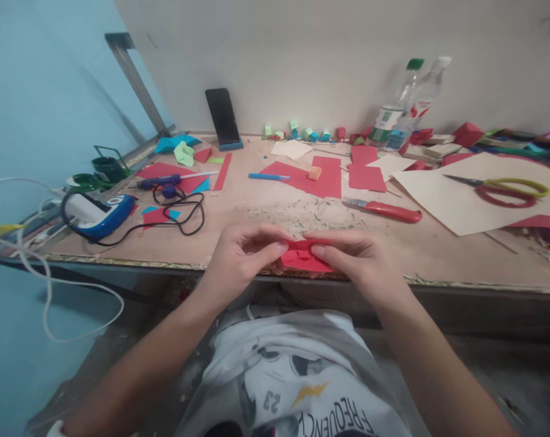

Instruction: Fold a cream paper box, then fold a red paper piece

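A folded piece of red paper (304,258) is held between my two hands at the front edge of the table. My left hand (247,255) pinches its left end, thumb on top and fingers behind. At the right end, my right hand (359,258) grips it the same way. Creases and a small raised flap show in the middle of the paper. Just beyond my hands lie small shavings, and a red-handled knife (388,210) rests behind my right hand. A blue pen (268,176) lies across red paper sheets (327,173) farther back.
Scissors (506,191) lie on cream paper (442,200) at the right. Two plastic bottles (388,124) stand by the wall. A phone (223,118) leans upright at the back. Left are a glue gun (160,182), its looping cord, and a blue power strip (108,217).
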`<action>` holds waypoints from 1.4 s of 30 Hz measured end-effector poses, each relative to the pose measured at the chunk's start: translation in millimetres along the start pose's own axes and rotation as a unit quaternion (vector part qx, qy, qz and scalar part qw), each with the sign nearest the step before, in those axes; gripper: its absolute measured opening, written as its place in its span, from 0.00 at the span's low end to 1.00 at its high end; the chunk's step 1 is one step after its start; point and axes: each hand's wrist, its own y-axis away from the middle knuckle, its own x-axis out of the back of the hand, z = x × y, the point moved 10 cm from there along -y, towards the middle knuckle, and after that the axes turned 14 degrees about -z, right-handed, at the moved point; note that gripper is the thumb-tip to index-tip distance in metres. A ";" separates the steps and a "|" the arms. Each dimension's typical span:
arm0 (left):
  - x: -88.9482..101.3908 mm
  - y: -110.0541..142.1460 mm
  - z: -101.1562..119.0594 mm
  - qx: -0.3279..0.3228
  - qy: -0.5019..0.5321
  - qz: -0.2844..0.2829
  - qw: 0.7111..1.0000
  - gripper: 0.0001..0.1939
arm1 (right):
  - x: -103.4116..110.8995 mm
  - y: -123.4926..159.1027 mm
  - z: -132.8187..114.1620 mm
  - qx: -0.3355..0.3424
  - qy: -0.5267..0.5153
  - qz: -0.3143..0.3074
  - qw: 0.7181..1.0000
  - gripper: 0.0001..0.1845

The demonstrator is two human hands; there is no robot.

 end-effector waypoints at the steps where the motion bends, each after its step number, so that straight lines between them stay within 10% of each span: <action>1: -0.6 1.0 -0.8 0.002 0.007 -0.006 1.000 0.04 | 1.2 0.0 -0.2 0.005 0.004 0.004 1.000 0.08; 15: -13.3 14.9 35.0 -0.065 -0.181 0.015 0.981 0.04 | -10.2 2.2 -6.3 0.019 -0.015 -0.054 0.998 0.14; 21: -16.1 21.2 30.1 -0.061 -0.162 0.046 0.984 0.14 | -15.8 1.4 -10.6 0.040 0.023 -0.080 0.996 0.07; 34: -24.4 27.5 39.6 -0.130 -0.207 0.093 0.965 0.04 | -1.6 7.0 -13.8 0.056 -0.009 -0.008 0.998 0.03; 42: -25.7 14.5 42.8 -0.138 -0.155 0.038 0.977 0.05 | -10.4 5.7 -16.1 0.078 -0.027 -0.040 0.996 0.07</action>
